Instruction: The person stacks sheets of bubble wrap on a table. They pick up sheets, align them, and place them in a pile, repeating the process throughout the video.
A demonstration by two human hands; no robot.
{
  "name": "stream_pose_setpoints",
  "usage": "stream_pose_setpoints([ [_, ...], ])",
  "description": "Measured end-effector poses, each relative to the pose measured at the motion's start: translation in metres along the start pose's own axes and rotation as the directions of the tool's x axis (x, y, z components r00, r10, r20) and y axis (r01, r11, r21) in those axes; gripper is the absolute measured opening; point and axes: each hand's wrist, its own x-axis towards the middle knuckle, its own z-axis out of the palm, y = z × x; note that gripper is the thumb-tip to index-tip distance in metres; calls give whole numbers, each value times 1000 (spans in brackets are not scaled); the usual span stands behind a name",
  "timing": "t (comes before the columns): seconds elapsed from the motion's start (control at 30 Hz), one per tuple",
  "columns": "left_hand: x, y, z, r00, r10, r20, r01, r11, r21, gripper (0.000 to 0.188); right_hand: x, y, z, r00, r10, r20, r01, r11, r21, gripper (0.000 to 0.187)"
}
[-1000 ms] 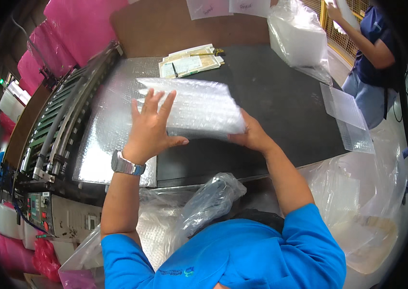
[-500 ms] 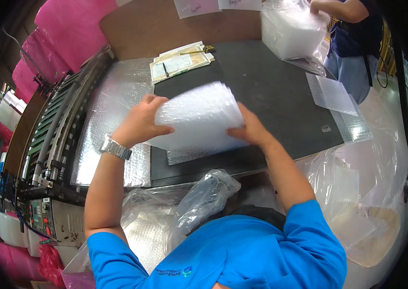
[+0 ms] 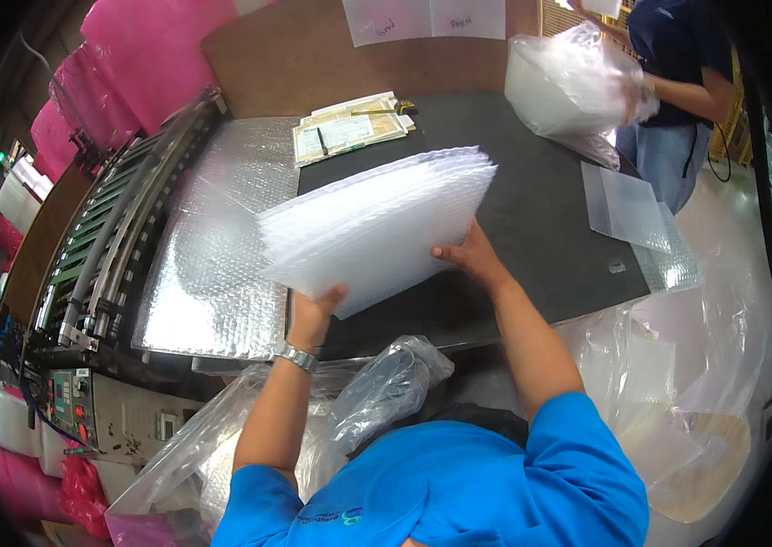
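Note:
A thick stack of clear bubble-wrap bags (image 3: 377, 228) is lifted off the dark table (image 3: 550, 246) and tilted, its edges fanned at the upper right. My left hand (image 3: 313, 314) grips the stack's lower left corner from underneath; a metal watch is on that wrist. My right hand (image 3: 470, 257) holds the stack's lower right edge. Under the stack a sheet of bubble wrap (image 3: 213, 273) lies flat, fed from the machine on the left.
A roller machine (image 3: 103, 255) with a control panel stands at the left. Papers (image 3: 345, 132) lie at the table's far edge. Loose bubble bags (image 3: 627, 205) rest at the right edge. Another person (image 3: 678, 82) handles a big clear bag (image 3: 564, 82). Plastic bags (image 3: 377, 392) hang below the table.
The stack has been raised from lying flat on the table and tilted up. My left hand moved from on top of it to its lower corner.

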Motion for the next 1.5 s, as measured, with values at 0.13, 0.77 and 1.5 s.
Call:
stream_pose_setpoints([
  [0.13, -1, -8, 10, 998, 58, -30, -57, 998, 29, 51, 2, 24, 5, 991, 37, -130, -44, 997, -55, 99],
  [0.77, -12, 60, -121, 498, 732, -464, -13, 542, 840, 51, -13, 21, 18, 982, 108, 152, 57, 601, -797, 48],
  [1.5, -52, 63, -101, 601, 635, -486, -113, 669, 734, 53, -14, 29, 16, 978, 111, 174, 79, 576, -814, 41],
])
